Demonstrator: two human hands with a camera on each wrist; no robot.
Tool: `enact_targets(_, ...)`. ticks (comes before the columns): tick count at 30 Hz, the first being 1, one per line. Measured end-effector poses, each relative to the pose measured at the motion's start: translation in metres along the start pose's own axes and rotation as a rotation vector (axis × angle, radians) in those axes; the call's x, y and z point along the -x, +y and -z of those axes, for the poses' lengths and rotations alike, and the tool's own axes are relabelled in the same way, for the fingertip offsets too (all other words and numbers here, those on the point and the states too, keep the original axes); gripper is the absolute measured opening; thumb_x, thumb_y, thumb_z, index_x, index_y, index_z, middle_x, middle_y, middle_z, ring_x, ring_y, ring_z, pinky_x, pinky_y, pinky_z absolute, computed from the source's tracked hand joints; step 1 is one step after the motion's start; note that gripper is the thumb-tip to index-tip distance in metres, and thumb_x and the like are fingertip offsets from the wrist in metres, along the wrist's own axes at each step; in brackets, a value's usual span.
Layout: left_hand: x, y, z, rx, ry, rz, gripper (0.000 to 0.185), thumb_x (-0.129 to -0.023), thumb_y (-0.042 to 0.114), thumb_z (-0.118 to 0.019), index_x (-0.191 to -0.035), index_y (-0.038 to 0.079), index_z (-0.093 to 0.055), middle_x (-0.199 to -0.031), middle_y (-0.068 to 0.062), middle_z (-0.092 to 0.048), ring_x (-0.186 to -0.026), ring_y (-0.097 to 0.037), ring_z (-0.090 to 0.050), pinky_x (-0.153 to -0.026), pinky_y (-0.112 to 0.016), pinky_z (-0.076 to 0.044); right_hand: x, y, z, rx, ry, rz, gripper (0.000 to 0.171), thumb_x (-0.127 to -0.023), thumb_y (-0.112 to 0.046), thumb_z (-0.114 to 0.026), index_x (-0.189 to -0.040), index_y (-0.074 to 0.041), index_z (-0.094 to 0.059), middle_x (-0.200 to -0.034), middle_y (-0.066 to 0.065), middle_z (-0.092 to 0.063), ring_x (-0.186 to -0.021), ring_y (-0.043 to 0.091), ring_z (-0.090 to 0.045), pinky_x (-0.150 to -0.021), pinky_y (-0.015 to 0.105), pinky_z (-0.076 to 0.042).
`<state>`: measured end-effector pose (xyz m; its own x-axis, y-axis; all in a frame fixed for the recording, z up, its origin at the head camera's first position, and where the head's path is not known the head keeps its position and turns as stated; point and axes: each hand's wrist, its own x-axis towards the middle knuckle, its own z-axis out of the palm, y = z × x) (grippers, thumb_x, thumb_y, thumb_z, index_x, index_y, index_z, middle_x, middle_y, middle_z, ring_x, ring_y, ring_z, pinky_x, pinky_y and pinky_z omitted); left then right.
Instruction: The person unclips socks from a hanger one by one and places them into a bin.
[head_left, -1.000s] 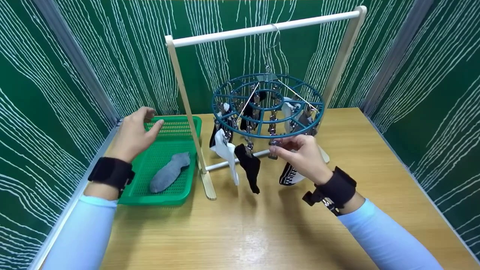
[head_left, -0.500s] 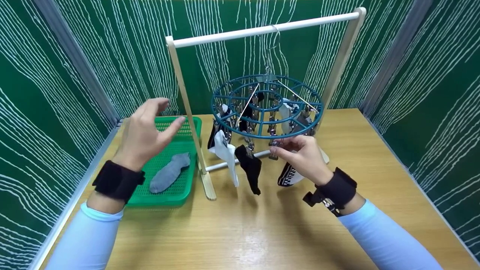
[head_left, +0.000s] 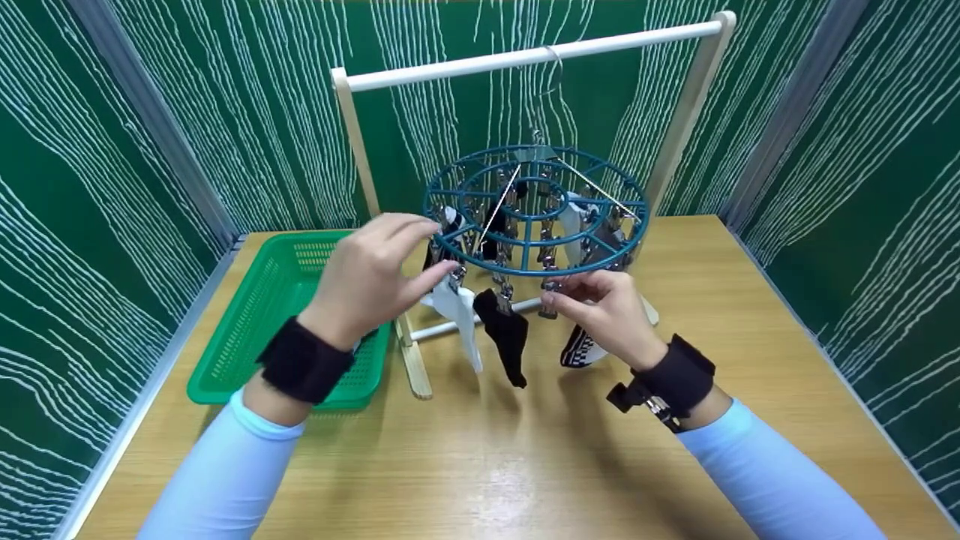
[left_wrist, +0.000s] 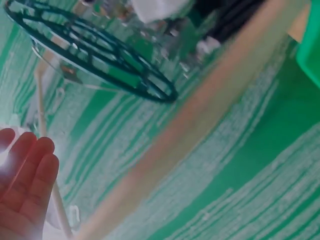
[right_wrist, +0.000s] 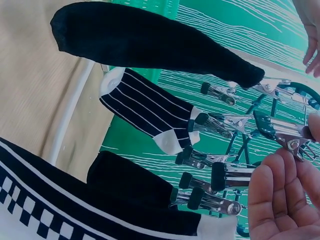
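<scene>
A teal round clip hanger [head_left: 534, 210] hangs from the white rail [head_left: 525, 57] of a wooden rack. Clipped under it are a white sock [head_left: 459, 319], a black sock [head_left: 508, 339] and a black-and-white checkered sock [head_left: 579, 351], partly hidden behind my right hand. My right hand [head_left: 556, 291] pinches a metal clip [head_left: 550, 298] at the hanger's front; the right wrist view shows that clip [right_wrist: 287, 137] by my fingers [right_wrist: 280, 200]. My left hand [head_left: 439, 249] reaches to the hanger's left rim with fingers [left_wrist: 30, 175] straight, holding nothing.
A green mesh basket [head_left: 247, 322] sits on the wooden table at the left, beside the rack's left post [head_left: 375, 225]. More socks [right_wrist: 145, 110] hang from inner clips. Green patterned walls enclose the table on three sides.
My left hand has moved right and up from over the basket to the hanger's left rim, and now covers the grey sock in the basket. The right hand keeps its pinch.
</scene>
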<state>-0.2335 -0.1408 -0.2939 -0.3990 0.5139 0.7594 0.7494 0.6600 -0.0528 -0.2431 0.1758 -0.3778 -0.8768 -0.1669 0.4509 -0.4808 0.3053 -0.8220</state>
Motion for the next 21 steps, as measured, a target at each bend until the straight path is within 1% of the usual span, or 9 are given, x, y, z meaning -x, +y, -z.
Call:
enact_targets(2, -0.004, 0.005, -0.008, 0.024, 0.009, -0.055, 0.036, -0.095, 0.027, -0.086, -0.115, -0.002, -0.078, -0.112, -0.017, -0.081, -0.106, -0.031, -0.079, -0.095, -0.041, -0.066, 0.001, 0.000, 0.000, -0.010, 0.002, 0.001, 0.006, -0.092, 0.001, -0.084, -0.098, 0.003, -0.084, -0.083, 0.015, -0.079, -0.066, 0.004, -0.063, -0.059, 0.015, -0.048)
enact_targets(4, -0.008, 0.011, -0.015, 0.048, -0.003, -0.101, 0.032, -0.096, 0.023, -0.085, -0.114, -0.002, -0.078, -0.110, -0.017, -0.082, -0.104, -0.030, -0.079, -0.095, -0.040, -0.066, 0.001, 0.001, 0.000, -0.020, 0.000, 0.005, 0.006, -0.093, 0.002, -0.083, -0.098, 0.003, -0.084, -0.083, 0.015, -0.079, -0.066, 0.004, -0.063, -0.059, 0.015, -0.049)
enact_targets(8, -0.014, 0.023, -0.027, 0.075, -0.066, -0.168, 0.029, -0.099, 0.020, -0.082, -0.117, -0.001, -0.079, -0.113, -0.016, -0.082, -0.106, -0.029, -0.079, -0.095, -0.038, -0.066, 0.001, 0.001, 0.000, -0.032, -0.014, 0.018, 0.007, -0.094, 0.002, -0.081, -0.101, 0.005, -0.083, -0.088, 0.018, -0.081, -0.069, 0.005, -0.068, -0.063, 0.015, -0.056)
enact_targets(10, -0.016, 0.028, -0.032, 0.067, -0.088, -0.193, 0.028, -0.099, 0.020, -0.081, -0.118, -0.001, -0.079, -0.114, -0.015, -0.082, -0.107, -0.028, -0.079, -0.096, -0.037, -0.066, 0.000, 0.001, 0.000, -0.031, -0.019, 0.028, 0.008, -0.095, 0.003, -0.081, -0.102, 0.005, -0.082, -0.090, 0.020, -0.081, -0.071, 0.004, -0.069, -0.066, 0.016, -0.058)
enact_targets(12, -0.018, 0.032, -0.037, 0.058, -0.096, -0.219, 0.025, -0.100, 0.019, -0.081, -0.116, 0.000, -0.080, -0.115, -0.014, -0.082, -0.108, -0.027, -0.079, -0.098, -0.037, -0.065, 0.000, 0.001, -0.001, -0.034, -0.021, 0.036, 0.008, -0.095, 0.003, -0.080, -0.102, 0.006, -0.082, -0.092, 0.021, -0.081, -0.073, 0.004, -0.071, -0.068, 0.016, -0.060)
enact_targets(15, -0.019, 0.037, -0.043, 0.036, -0.090, -0.253, 0.021, -0.101, 0.018, -0.079, -0.114, 0.002, -0.082, -0.113, -0.012, -0.082, -0.108, -0.026, -0.079, -0.100, -0.037, -0.065, -0.002, 0.002, -0.001, -0.023, -0.024, 0.048, 0.007, -0.095, 0.003, -0.081, -0.101, 0.006, -0.082, -0.095, 0.022, -0.081, -0.076, 0.002, -0.072, -0.071, 0.015, -0.061)
enact_targets(21, -0.022, 0.043, -0.052, -0.052, -0.088, -0.301, 0.018, -0.104, 0.018, -0.075, -0.114, 0.004, -0.082, -0.111, -0.010, -0.084, -0.106, -0.024, -0.080, -0.100, -0.034, -0.064, -0.001, 0.002, -0.003, 0.028, -0.026, 0.072, 0.006, -0.093, 0.004, -0.083, -0.098, 0.006, -0.082, -0.096, 0.021, -0.082, -0.079, 0.000, -0.073, -0.074, 0.016, -0.063)
